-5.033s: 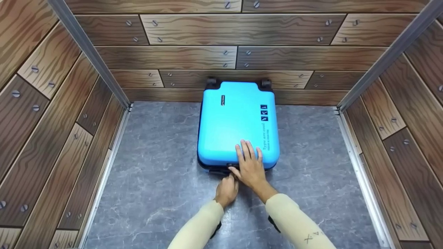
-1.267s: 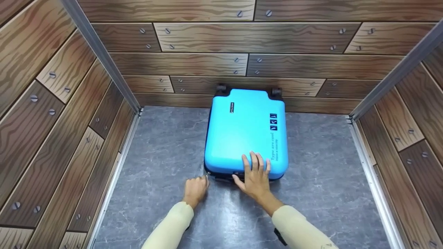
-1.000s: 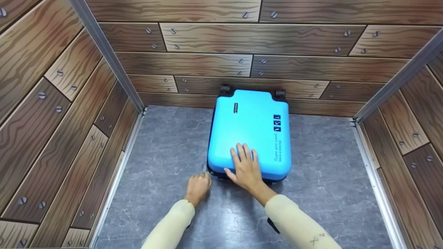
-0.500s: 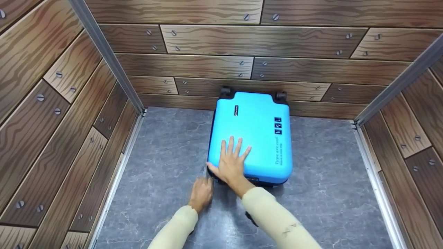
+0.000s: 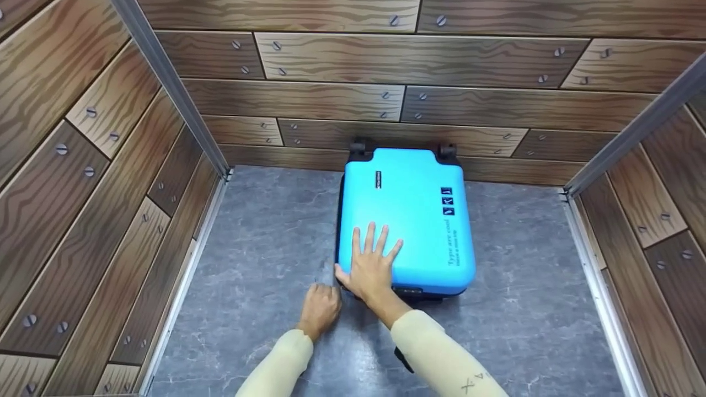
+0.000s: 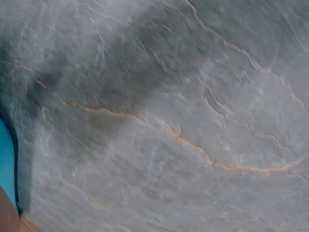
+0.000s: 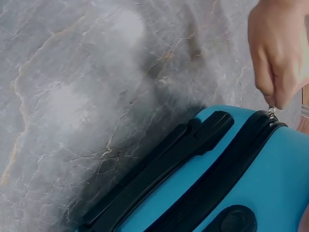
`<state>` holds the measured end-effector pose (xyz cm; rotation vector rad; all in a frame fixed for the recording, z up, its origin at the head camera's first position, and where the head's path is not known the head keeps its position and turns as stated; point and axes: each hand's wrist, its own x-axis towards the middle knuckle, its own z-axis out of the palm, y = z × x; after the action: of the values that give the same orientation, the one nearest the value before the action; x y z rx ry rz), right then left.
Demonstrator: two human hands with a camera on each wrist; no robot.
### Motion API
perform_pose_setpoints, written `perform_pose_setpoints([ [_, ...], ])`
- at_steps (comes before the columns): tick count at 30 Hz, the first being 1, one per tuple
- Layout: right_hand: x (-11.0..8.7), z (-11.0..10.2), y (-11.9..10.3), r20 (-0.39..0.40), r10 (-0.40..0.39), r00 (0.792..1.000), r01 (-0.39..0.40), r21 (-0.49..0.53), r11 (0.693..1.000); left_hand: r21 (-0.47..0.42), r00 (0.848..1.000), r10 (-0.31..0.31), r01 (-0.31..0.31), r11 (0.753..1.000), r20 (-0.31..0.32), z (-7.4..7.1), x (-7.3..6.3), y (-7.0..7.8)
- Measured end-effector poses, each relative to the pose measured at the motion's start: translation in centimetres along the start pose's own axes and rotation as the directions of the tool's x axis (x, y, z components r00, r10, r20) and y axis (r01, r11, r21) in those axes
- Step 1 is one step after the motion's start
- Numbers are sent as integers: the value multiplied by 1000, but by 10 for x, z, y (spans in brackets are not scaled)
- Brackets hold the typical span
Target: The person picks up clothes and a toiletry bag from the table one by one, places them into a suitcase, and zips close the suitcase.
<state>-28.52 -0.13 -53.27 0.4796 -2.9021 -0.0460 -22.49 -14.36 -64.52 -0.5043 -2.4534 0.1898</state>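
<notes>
A bright blue hard-shell suitcase (image 5: 411, 215) lies flat on the floor, its wheels toward the back wall. My right hand (image 5: 372, 270) rests on its lid near the front left corner, fingers spread and straight. Beside that corner, my left hand (image 5: 321, 309) has its fingers curled. In the right wrist view it pinches a small metal zipper pull (image 7: 272, 112) at the bend of the black zipper (image 7: 212, 179). A black carry handle (image 7: 164, 171) runs along the same side. The left wrist view shows mostly floor, with a sliver of the suitcase at its left edge.
Grey marbled floor (image 5: 265, 237) surrounds the suitcase. Wood-patterned panels form the back wall (image 5: 331, 102), left wall (image 5: 110, 231) and right wall (image 5: 640, 237). Metal strips (image 5: 598, 298) edge the floor, and grey posts (image 5: 165, 82) stand at the corners.
My left hand has moved from the middle of the front side to the left corner. My right hand has slid leftward across the lid. Lately the suitcase's near end shifted slightly right.
</notes>
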Motion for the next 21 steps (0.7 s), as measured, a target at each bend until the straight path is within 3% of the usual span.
perform_pose_setpoints([
  [5,-18,5,5,-72,-69,995,69,-10,998,-5,999,-13,14,1000,32,-2,-4,-6],
  [9,-24,10,8,-139,-99,985,95,-36,995,3,988,-37,37,999,150,-8,0,-7],
  [11,-24,11,9,-174,-107,979,101,-48,994,24,970,-54,50,998,235,-11,5,-7],
  [14,-22,12,9,-216,-117,969,104,-69,992,62,932,-88,70,996,351,-17,14,-6],
  [21,-17,11,11,-297,-114,948,91,-91,992,39,845,-143,144,989,515,-22,29,-7],
])
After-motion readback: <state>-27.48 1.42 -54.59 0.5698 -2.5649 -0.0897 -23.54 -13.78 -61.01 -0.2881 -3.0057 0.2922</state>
